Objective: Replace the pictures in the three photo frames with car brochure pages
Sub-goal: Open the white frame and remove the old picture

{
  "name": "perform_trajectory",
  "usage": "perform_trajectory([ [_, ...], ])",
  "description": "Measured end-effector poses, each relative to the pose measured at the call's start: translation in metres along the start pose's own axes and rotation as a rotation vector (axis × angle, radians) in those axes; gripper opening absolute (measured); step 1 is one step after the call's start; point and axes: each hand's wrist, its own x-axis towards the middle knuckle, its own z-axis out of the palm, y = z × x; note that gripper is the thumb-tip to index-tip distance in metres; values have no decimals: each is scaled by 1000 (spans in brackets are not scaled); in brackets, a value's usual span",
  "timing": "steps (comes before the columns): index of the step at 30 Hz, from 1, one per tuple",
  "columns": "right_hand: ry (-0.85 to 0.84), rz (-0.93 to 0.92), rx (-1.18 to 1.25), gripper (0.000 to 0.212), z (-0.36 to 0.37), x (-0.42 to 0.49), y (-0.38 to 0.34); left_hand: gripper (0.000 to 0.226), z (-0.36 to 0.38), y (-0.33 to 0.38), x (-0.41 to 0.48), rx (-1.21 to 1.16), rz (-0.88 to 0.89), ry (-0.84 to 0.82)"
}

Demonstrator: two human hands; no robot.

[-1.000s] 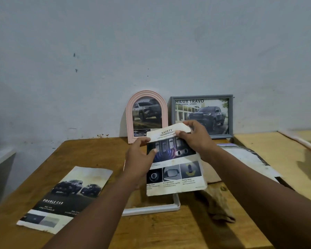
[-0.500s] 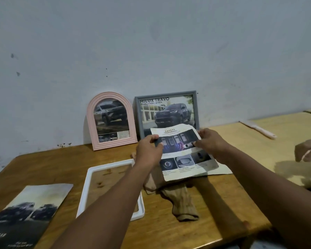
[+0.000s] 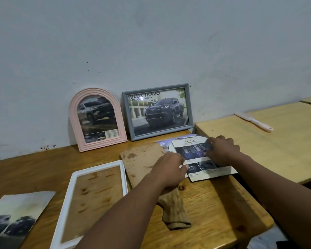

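Two hands: both rest on one brochure page (image 3: 203,159) lying flat on the wooden table (image 3: 214,209).
Left hand (image 3: 169,168): palm down at the page's left edge; fingers bent, thumb tip on the paper; whether it pinches the sheet cannot be told.
Right hand (image 3: 222,150): fingers curled over the page's upper right corner; a firm hold cannot be confirmed.
Brochure page: headed SAFETY, overlaps a second sheet (image 3: 162,143) beneath it, near the table's right edge.
Backing board (image 3: 142,159): brown, stained, flat, just left of the page, partly under the left hand.
White frame (image 3: 95,203): flat on the table, bare wood showing through its opening.
Pink arched frame (image 3: 97,119): upright against the wall, holds a car picture.
Grey frame (image 3: 158,110): upright beside the pink one, holds a truck picture.
Loose car page (image 3: 14,216): flat at the table's left edge.
Brown cloth (image 3: 174,211): crumpled, below the left wrist.
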Motion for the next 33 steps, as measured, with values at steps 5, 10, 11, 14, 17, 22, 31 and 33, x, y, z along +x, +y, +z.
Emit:
perform_trajectory([
  [5, -65, -106, 4, 33, 19, -9, -12, 33, 4, -5, -5, 46, 37, 42],
  [10, -61, -139, -79, 38, 18, -19, -37, 35, -16, -11, -18, 37, 17, 88],
  [11, -34, -141, -93, 43, 17, -21, -45, 37, -22, -12, -23, 31, 4, 104],
  [14, 8, -211, -7, 44, 10, -25, -79, 39, -46, -24, -43, 17, -53, 155],
  [17, -58, -357, 129, 36, 12, -34, -135, 40, -77, -49, -74, 17, -159, 205],
  [22, -106, -543, 244, 29, 35, -80, -250, 40, -127, -110, -155, 27, -413, 324],
  [31, -299, -807, 160, 41, 104, -176, -384, 48, -163, -230, -317, 146, -833, 432],
  [33, -282, -801, 80, 52, 111, -188, -394, 36, -160, -243, -337, 186, -896, 418],
])
